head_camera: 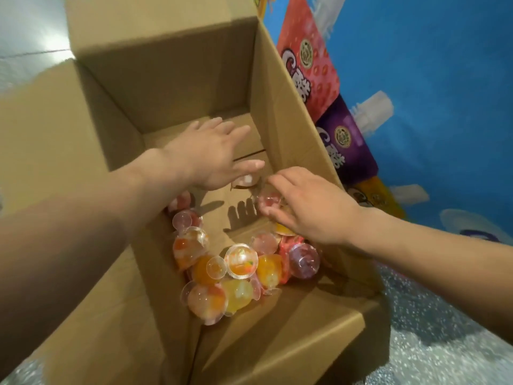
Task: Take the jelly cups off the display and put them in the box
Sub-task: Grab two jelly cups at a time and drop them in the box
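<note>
An open cardboard box [180,79] stands below me. Several jelly cups [238,262] in clear plastic, orange, yellow, pink and purple, lie piled at the near end of its floor. My left hand [213,157] reaches into the box with straight, spread fingers and holds nothing. A jelly cup with white bits [247,180] shows just beneath its thumb; whether they touch is unclear. My right hand [302,207] is over the box near its right wall, fingers curled round a pink jelly cup [269,200] at the fingertips.
The blue display [430,79], printed with red, purple and yellow drink pouches, rises right beside the box's right wall. Box flaps [55,129] fold outward on the left and near sides. A speckled pale floor [433,343] shows at the lower right.
</note>
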Available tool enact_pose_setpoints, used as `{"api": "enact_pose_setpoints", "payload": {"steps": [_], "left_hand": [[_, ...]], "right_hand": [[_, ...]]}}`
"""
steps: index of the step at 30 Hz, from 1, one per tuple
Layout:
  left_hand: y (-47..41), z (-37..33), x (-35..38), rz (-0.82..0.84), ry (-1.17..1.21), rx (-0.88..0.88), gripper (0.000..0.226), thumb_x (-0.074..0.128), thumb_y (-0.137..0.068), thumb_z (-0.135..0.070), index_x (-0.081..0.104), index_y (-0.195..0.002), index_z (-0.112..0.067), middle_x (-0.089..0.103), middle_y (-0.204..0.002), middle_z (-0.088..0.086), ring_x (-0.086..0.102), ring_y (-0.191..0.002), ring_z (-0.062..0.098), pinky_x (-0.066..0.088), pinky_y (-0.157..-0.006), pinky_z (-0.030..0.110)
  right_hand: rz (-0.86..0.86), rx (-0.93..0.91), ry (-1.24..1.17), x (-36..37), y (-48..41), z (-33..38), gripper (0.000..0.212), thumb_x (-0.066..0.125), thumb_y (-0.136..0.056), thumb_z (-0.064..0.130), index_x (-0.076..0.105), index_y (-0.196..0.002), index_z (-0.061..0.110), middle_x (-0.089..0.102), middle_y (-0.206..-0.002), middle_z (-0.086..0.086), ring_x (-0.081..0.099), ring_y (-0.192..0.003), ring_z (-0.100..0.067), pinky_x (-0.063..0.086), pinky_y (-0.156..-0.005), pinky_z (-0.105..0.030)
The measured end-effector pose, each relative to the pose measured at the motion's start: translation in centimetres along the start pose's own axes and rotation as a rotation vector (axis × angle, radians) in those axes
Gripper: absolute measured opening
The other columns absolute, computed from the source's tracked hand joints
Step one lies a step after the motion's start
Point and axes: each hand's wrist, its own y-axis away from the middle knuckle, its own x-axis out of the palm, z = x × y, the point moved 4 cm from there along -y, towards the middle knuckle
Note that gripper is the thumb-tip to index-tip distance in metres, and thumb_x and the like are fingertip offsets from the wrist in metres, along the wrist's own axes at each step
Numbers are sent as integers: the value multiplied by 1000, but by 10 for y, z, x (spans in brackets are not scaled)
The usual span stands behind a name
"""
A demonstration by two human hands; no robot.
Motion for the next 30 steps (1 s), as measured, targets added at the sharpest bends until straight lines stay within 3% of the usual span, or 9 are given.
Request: {"api": "enact_pose_setpoints", "payload": {"steps": [5,10,14,18,24,30], "left_hand": [[10,13,23,95,23,-48,94,14,-83,-80,7,-160,-25,13,-167,7,8,-154,27,10,-124,51],[8,13,35,121,16,-55,88,20,-89,-77,7,-160,-26,17,-166,7,12,-153,28,10,-124,51],[0,8,33,108,7,-20,85,23,-92,-74,8,-159,-26,19,-165,8,13,-153,30,11,-124,53],[0,4,36,105,16,8,84,22,-92,-74,9,-159,-25,23,-164,8,17,-152,30,13,-123,54],[4,11,52,136,1,13,83,21,-91,-75,14,-157,-26,39,-156,8,32,-146,29,24,-120,51],[4,15,52,121,24,2,81,22,-90,-76,20,-155,-26,47,-149,9,41,-139,31,30,-116,50]], "right_hand": [[241,-17,56,43,3,8,60,36,-99,56,40,-143,16,55,-134,-9,53,-121,-29,49,-97,-45],[427,44,76,85,4,14,43,43,-102,44,46,-132,13,64,-117,-13,65,-103,-37,51,-77,-41],[522,24,132,117,11,17,45,45,-103,40,41,-137,12,64,-121,-13,65,-105,-35,52,-78,-41],[570,40,80,135,13,12,50,50,-102,37,35,-144,15,63,-125,-12,65,-105,-34,52,-81,-40],[548,262,-268,141,10,-10,52,66,-94,38,51,-142,25,68,-123,-5,64,-112,-27,52,-96,-35],[535,415,-400,159,8,-22,53,73,-84,38,55,-132,31,70,-109,1,73,-90,-27,62,-78,-44]]}}
